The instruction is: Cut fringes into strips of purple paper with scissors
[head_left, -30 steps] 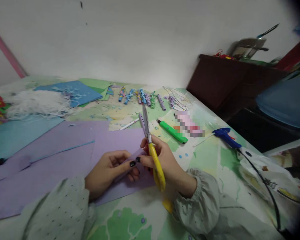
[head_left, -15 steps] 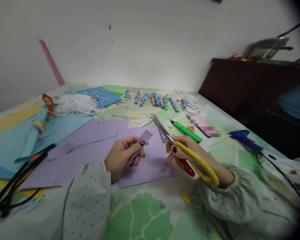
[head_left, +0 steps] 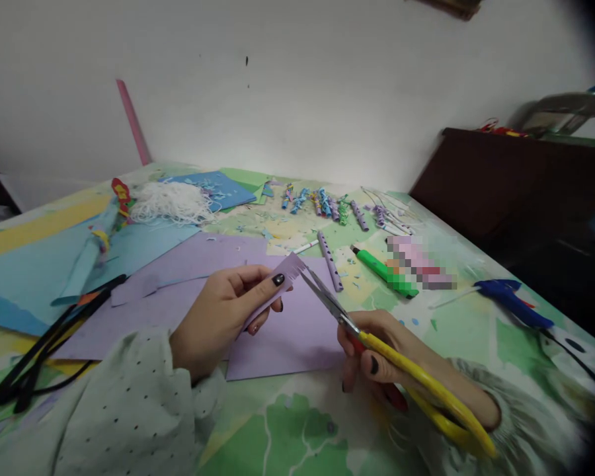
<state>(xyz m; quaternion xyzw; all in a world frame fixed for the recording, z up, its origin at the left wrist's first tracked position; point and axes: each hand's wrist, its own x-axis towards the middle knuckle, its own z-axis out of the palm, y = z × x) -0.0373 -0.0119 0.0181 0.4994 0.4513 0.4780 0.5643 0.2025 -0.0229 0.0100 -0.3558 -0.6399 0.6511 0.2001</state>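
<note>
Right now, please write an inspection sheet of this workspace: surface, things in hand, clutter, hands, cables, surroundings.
Surface: green-and-white patterned tabletop, littered with paper scraps
Things in hand: fringed purple paper strip; yellow-handled metal scissors, blades slightly open
Clutter: tangled white string, green plastic cutter
Hands: left hand pinches the strip; right hand holds the scissors
Cables: black cable from blue glue gun, far end out of sight
Surroundings: white wall behind, dark brown cabinet at right

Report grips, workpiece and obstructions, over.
Left grip holds purple strip, edge fringed. Right grip holds scissors, tips by the fringe. Nothing seen in between.
</note>
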